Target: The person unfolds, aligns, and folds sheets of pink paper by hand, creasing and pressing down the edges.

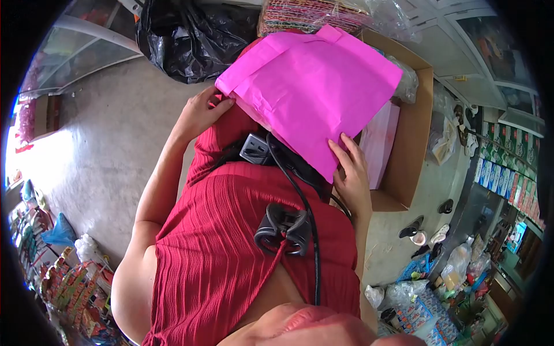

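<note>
A large sheet of bright pink paper [323,86], folded like a flat bag, lies across my lap. Along its upper left side runs a folded strip, and the surface is creased. My left hand [199,112] pinches the left corner, thumb near the edge and fingertips partly under the paper. At the lower right edge, my right hand [351,173] holds the paper with fingertips on top; its thumb is hidden.
Right of my lap stands an open cardboard box [416,138] with pale pink paper [381,144] and plastic inside. A black plastic bag [193,40] and a patterned stack [311,16] are ahead. Black cables [314,242] hang over my front. Shoes [412,226] and packaged goods lie to the right.
</note>
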A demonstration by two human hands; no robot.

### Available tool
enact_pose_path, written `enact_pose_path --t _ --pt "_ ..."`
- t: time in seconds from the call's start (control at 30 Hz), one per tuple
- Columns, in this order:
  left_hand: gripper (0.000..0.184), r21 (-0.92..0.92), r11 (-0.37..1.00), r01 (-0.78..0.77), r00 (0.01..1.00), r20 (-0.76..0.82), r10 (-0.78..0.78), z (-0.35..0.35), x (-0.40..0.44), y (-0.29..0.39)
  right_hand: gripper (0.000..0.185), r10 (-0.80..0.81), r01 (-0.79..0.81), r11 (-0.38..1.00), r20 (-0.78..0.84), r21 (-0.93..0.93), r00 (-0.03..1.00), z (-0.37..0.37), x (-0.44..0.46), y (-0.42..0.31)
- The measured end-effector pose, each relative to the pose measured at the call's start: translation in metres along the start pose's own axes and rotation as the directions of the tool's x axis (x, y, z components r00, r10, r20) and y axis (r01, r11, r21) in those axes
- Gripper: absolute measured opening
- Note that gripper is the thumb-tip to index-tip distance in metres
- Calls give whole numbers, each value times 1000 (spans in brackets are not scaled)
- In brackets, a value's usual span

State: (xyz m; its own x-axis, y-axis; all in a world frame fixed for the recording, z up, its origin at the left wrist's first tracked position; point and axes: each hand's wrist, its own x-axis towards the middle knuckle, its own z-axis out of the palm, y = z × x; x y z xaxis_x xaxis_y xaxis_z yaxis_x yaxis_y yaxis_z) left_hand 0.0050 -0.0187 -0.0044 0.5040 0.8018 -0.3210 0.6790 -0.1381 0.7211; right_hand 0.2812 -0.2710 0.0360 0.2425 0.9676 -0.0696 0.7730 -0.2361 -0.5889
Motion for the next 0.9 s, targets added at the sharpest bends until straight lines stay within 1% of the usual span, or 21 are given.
enact_pose_path --t 0.03,0.07,0.1,0.13,0.17,0.23,0.27,0.3,0.33,0.37,0.43,0.47,0.53,0.57,0.63,0.67,0.7,0.73,0.77,0.83,0.9 --pt "56 90 996 21 999 35 -24 -6 -1 4 53 -24 23 999 -22 -28 999 3 0 4" --pt "56 92 996 20 999 38 -24 -12 -3 9 51 -48 46 997 -35 -58 998 5 0 7" --pt "62 48 997 55 997 58 -58 -19 -5 16 51 -44 42 998 -36 -55 998 4 0 7" --pt "68 6 996 90 993 80 -91 -23 -5 19 47 -37 36 999 -48 -15 998 2 0 5" --pt "68 12 996 88 992 85 -89 -24 -5 17 44 -28 30 999 -61 27 998 1 1 4" --pt "77 16 1000 -22 998 -51 23 -25 -3 13 42 -27 31 998 -66 62 997 -2 2 4" --pt "77 17 1000 -23 999 -47 24 -23 -1 14 40 -33 39 995 -67 95 997 -4 3 4" --pt "76 8 985 -173 978 -116 173 -21 2 15 40 -29 36 995 -66 97 997 -5 3 5" --pt "75 10 948 -319 931 -186 315 -18 3 16 40 -38 47 993 -80 109 996 -6 3 5" --pt "75 14 949 -316 932 -183 313 -18 2 20 39 -48 59 991 -95 122 994 -6 4 6" --pt "71 4 926 -377 920 -115 375 -19 1 33 39 -47 63 988 -112 143 993 -7 5 6" --pt "71 8 926 -378 920 -107 377 -18 0 37 40 -47 67 985 -128 159 991 -7 5 6" --pt "66 2 873 -488 868 -108 485 -16 -2 45 40 -40 68 981 -149 183 988 -8 5 5" --pt "66 5 872 -490 867 -102 487 -14 0 45 41 -42 76 977 -166 199 985 -8 5 4" --pt "60 69 871 -486 856 -163 490 -8 4 42 41 -34 71 975 -175 210 984 -10 4 1" --pt "60 71 872 -485 857 -161 490 -6 7 41 42 -30 70 974 -180 216 983 -11 4 0" --pt "56 59 886 -460 863 -207 461 -4 10 40 42 -30 70 974 -180 218 983 -12 4 0" --pt "52 45 899 -435 866 -252 431 -3 13 38 42 -60 94 978 -181 188 982 -12 4 0" --pt "52 45 900 -434 867 -252 431 -2 16 37 43 -89 118 980 -180 158 980 -12 4 0" --pt "46 127 898 -421 848 -296 440 -3 20 33 42 -88 116 981 -178 157 980 -11 2 2" --pt "44 85 937 -340 913 -208 350 -9 21 33 41 -77 107 979 -175 171 982 -11 1 3"
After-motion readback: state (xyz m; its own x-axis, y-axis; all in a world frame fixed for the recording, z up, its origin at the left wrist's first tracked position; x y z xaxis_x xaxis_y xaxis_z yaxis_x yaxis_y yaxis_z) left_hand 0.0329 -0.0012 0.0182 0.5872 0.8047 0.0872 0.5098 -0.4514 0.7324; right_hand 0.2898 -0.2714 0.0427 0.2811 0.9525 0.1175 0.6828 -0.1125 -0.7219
